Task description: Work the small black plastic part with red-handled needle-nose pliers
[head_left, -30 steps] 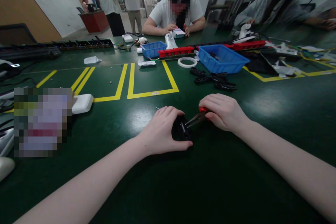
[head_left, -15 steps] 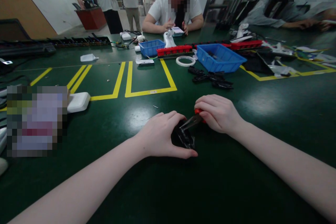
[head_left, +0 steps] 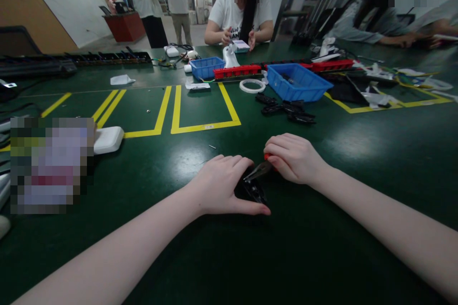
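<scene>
My left hand (head_left: 223,185) grips a small black plastic part (head_left: 256,191) between its thumb and fingers, just above the green table (head_left: 171,257). My fingers cover the part's far side. Closed around red handles, my right hand (head_left: 295,158) holds a pair of pliers (head_left: 260,170). The metal jaws point left and down and touch the upper end of the black part. Whether something sits between the jaws is too small to tell. A thin metal pin (head_left: 212,147) lies on the table beyond my left hand.
Several black parts (head_left: 286,108) lie before a blue bin (head_left: 298,83). A tape roll (head_left: 252,86), a smaller blue bin (head_left: 207,67) and a red strip (head_left: 238,71) are farther back. A white block (head_left: 109,139) lies left. Across the table sits a person (head_left: 239,14).
The pliers and my right hand have shifted slightly down and left against the black part. That part is tilted a little differently in my left hand. The person opposite has straightened up.
</scene>
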`<action>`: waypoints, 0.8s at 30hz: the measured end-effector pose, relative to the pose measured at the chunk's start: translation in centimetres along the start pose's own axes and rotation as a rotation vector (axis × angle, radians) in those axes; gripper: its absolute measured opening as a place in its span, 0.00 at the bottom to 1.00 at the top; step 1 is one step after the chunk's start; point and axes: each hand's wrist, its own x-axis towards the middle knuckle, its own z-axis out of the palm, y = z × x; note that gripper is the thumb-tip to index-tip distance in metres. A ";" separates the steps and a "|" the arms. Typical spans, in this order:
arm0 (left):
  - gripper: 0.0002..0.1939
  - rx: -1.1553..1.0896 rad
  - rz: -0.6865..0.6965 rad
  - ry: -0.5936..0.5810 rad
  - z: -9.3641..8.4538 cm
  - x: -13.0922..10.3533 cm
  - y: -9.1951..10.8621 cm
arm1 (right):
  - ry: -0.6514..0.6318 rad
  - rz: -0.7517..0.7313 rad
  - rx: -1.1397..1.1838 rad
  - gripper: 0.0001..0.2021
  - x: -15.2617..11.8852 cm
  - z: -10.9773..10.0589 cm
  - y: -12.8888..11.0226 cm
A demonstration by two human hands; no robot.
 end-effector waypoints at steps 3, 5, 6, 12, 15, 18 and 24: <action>0.37 0.054 0.009 -0.010 0.0 0.0 0.0 | -0.006 0.001 0.001 0.19 0.0 0.0 0.0; 0.36 0.074 0.008 -0.015 0.0 0.0 0.0 | -0.005 0.001 0.003 0.19 0.0 0.0 0.0; 0.36 0.073 0.007 -0.013 0.0 0.0 -0.1 | -0.004 0.001 0.004 0.19 0.1 0.0 0.0; 0.36 0.027 -0.001 -0.007 0.0 0.1 -0.2 | 0.006 -0.009 0.009 0.18 0.0 -0.1 0.1; 0.35 0.013 0.010 0.001 -0.1 0.1 -0.2 | 0.030 -0.009 0.011 0.17 -0.1 -0.2 0.2; 0.34 0.026 0.018 0.006 -0.1 0.0 -0.1 | 0.054 -0.006 0.014 0.17 -0.1 -0.2 0.3; 0.34 0.023 0.025 -0.003 0.0 0.0 -0.1 | 0.050 -0.003 0.018 0.17 0.0 -0.1 0.2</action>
